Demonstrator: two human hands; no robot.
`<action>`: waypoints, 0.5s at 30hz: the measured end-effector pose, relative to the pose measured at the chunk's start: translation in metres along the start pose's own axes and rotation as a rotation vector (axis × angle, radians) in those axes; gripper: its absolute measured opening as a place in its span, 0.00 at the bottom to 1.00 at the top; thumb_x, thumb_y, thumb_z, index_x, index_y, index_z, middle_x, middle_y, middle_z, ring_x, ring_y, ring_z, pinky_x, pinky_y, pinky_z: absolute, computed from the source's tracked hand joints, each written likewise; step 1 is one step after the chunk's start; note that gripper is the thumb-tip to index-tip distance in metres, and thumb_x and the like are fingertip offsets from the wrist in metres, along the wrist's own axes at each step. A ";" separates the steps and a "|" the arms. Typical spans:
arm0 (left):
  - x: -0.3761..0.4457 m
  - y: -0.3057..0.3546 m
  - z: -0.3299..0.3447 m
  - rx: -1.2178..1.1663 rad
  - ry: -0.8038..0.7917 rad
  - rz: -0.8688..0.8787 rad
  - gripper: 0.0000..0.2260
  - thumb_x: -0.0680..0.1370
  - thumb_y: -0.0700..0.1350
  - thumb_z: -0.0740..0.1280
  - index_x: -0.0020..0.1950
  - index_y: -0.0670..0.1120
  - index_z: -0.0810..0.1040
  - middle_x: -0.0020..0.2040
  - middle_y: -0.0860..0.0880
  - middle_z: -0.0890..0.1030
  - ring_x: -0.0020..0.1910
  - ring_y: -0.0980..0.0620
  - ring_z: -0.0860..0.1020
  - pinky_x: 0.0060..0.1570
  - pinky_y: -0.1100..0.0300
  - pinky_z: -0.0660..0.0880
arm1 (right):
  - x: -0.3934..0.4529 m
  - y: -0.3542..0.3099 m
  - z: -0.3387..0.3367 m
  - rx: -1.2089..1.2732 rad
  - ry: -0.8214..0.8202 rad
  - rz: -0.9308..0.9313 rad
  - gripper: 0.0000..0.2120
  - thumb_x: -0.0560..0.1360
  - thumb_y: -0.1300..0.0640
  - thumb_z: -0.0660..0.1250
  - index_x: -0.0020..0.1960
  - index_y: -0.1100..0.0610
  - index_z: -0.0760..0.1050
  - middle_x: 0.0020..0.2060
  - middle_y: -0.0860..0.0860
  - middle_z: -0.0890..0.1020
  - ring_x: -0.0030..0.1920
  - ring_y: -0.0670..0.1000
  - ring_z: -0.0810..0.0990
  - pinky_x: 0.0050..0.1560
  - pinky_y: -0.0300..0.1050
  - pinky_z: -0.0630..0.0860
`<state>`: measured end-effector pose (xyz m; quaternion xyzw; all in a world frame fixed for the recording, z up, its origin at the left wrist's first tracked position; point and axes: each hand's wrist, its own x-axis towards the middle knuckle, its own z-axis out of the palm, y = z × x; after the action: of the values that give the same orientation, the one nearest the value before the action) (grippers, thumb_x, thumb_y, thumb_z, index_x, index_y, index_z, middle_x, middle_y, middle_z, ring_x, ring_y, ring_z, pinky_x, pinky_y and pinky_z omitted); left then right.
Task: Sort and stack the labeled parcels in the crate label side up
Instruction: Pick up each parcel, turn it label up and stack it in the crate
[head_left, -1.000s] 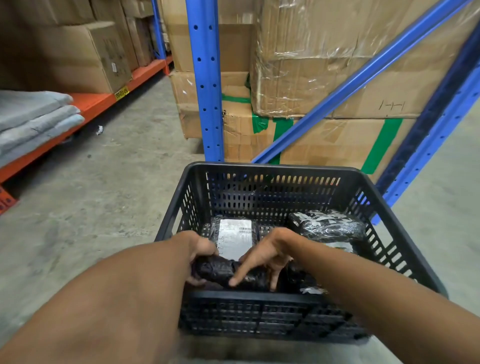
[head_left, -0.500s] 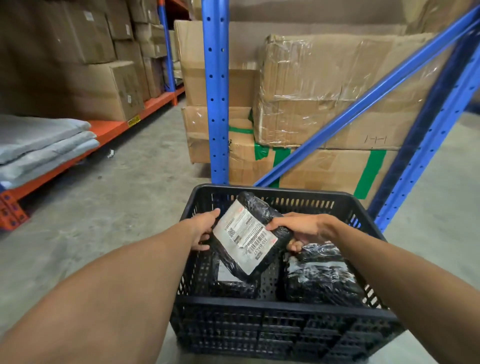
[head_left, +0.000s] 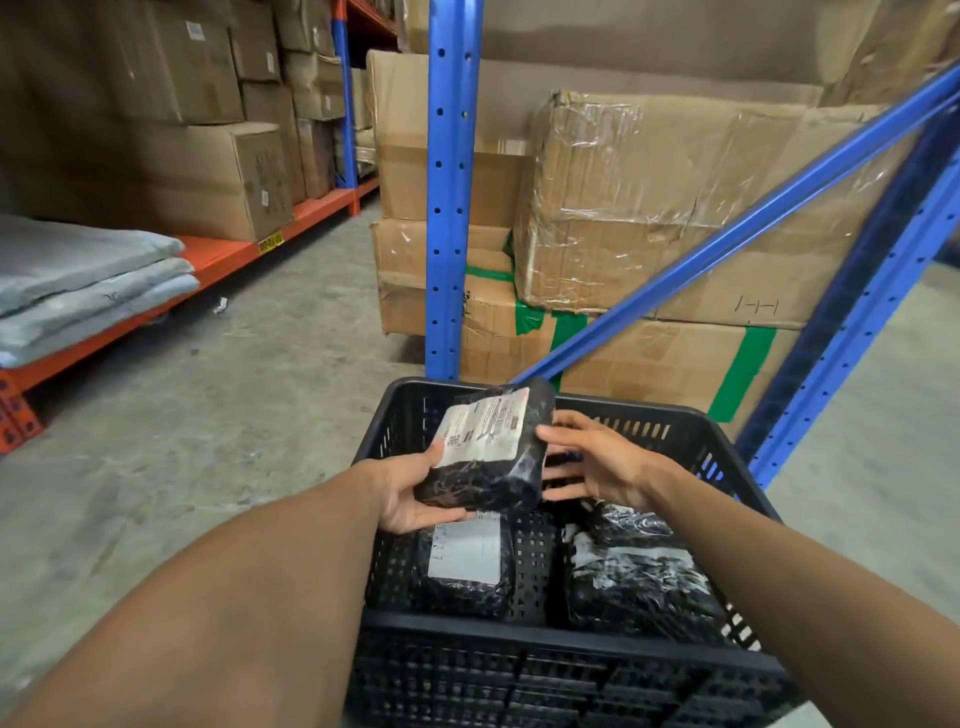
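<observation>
Left hand (head_left: 410, 491) is what I'm carrying the load with: palm cupped under the near-left corner of the lifted parcel (head_left: 485, 449), thumb pressed beside its label. That parcel hangs above the crate (head_left: 571, 631), label up, long axis tipped away toward the crate's far wall. My right hand (head_left: 597, 465) sits spread at its right edge, fingers loose, gripping nothing I can see. Half a second ago both hands pinched it, steeply tilted; now it lies flatter, over the crate's labelled parcel (head_left: 465, 564).

Crate (head_left: 644, 415) on floor before rack upright (head_left: 447, 208), two parcels (head_left: 467, 566) (head_left: 639, 582) side by side inside, third parcel (head_left: 488, 447) held above them.
</observation>
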<state>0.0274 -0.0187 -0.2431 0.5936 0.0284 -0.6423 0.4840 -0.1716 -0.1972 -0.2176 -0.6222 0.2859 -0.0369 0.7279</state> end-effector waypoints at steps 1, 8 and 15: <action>-0.001 0.001 0.002 0.051 -0.031 -0.046 0.32 0.69 0.63 0.69 0.60 0.38 0.77 0.49 0.36 0.86 0.41 0.39 0.87 0.35 0.49 0.85 | 0.003 0.000 0.005 0.042 0.001 -0.012 0.23 0.74 0.52 0.74 0.66 0.52 0.71 0.55 0.60 0.83 0.51 0.63 0.85 0.52 0.62 0.82; -0.009 0.002 0.011 0.335 -0.097 -0.063 0.37 0.65 0.73 0.65 0.68 0.56 0.63 0.68 0.33 0.75 0.59 0.34 0.80 0.57 0.41 0.79 | 0.015 -0.012 0.014 -0.051 0.179 -0.103 0.33 0.68 0.61 0.77 0.70 0.50 0.70 0.57 0.57 0.85 0.47 0.57 0.87 0.43 0.50 0.84; 0.000 0.014 0.026 0.296 0.229 0.427 0.22 0.74 0.65 0.65 0.65 0.58 0.73 0.50 0.54 0.86 0.45 0.53 0.84 0.33 0.59 0.79 | 0.018 -0.009 0.000 -0.194 0.049 -0.003 0.26 0.58 0.56 0.79 0.54 0.54 0.77 0.49 0.58 0.86 0.41 0.54 0.86 0.46 0.50 0.83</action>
<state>0.0177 -0.0420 -0.2284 0.7192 -0.1370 -0.4517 0.5099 -0.1542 -0.2063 -0.2161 -0.6889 0.3051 -0.0253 0.6570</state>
